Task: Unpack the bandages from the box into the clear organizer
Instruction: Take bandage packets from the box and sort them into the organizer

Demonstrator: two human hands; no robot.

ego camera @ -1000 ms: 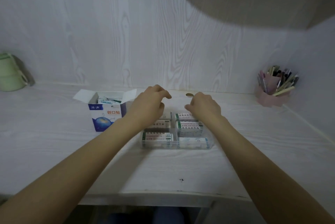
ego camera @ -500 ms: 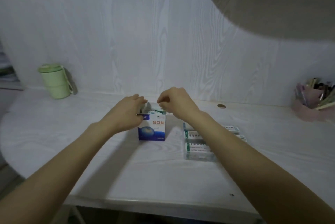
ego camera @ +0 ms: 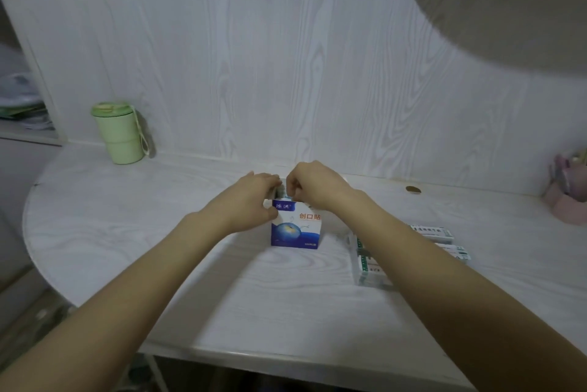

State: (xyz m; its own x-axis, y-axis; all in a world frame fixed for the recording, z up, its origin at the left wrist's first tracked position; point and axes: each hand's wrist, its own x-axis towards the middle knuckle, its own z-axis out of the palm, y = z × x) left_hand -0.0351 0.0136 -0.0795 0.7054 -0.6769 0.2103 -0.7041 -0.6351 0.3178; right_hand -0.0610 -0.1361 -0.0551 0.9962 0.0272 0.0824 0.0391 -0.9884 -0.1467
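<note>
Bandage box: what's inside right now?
Both hands, left and right, cover the top of the bandage box. Only a sliver of greenish contents shows between them; the rest is hidden.

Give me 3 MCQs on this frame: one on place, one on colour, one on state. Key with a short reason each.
1. Where does the clear organizer lie relative to the bandage box?
A. To its right
B. To its left
C. On top of it

2. What colour is the lidded cup at the back left of the desk?
A. Red
B. Pale green
C. Black

3. What are the hands doing?
A. Both lie flat on the desk
B. Both are at the top of the box
C. One lifts the cup

Key:
1 A: the organizer sits right of the box, partly behind the right forearm.
2 B: cup and lid are pale green.
3 B: the left hand grips the box's upper left side, and the right hand has its fingers curled at the opening; what they pinch is unclear.
</note>
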